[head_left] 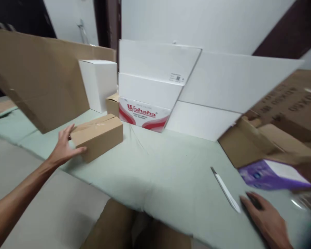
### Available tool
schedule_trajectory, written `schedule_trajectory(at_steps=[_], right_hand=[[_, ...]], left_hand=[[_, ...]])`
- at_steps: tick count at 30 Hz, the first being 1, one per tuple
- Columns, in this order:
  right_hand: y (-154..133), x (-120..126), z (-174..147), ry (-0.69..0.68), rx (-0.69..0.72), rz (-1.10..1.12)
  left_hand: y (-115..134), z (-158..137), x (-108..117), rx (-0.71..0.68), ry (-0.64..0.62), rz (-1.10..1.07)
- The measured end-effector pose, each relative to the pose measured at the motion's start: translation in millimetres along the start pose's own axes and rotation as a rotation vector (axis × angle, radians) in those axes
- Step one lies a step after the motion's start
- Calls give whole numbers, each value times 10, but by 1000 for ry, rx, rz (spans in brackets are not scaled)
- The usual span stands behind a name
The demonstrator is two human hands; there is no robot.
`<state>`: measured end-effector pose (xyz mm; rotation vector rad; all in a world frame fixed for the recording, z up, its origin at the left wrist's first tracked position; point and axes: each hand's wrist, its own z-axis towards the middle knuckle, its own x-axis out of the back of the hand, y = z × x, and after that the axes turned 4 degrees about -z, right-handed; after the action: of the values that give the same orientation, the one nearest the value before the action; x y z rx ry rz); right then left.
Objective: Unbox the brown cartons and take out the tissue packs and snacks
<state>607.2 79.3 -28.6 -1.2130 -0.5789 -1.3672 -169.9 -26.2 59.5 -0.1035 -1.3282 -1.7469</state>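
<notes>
A small brown cardboard box (103,141) with clear tape on top lies on the green-covered table at the left. My left hand (63,147) grips its left end, thumb along the near side and fingers by the far corner. At the lower right my right hand (269,218) is closed around a small dark object (254,200), too blurred to name. A white-handled craft knife (226,190) rests on the cloth just left of that hand. Beyond the knife is a purple and white box (272,174).
A white Wahaha carton (145,116) and white panels (209,79) stand along the back. Behind the small box are a tall white box (103,84) and a big cardboard sheet (41,76). Open brown cartons (251,141) crowd the right side. The table's front edge runs near my legs.
</notes>
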Motion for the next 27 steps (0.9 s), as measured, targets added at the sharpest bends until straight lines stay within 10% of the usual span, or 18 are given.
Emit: schedule_trajectory(at_steps=[4, 11, 18, 27], right_hand=[[-210, 126, -121, -89, -95, 96], [-138, 105, -199, -46, -92, 208], [-177, 163, -226, -77, -69, 174], [-730, 321, -287, -257, -27, 39]], left_hand=[[356, -412, -145, -231, -354, -45], [1191, -487, -1184, -422, -788, -291], [1323, -467, -1517, -183, -693, -839], [1669, -544, -1711, 193, -596, -1013]])
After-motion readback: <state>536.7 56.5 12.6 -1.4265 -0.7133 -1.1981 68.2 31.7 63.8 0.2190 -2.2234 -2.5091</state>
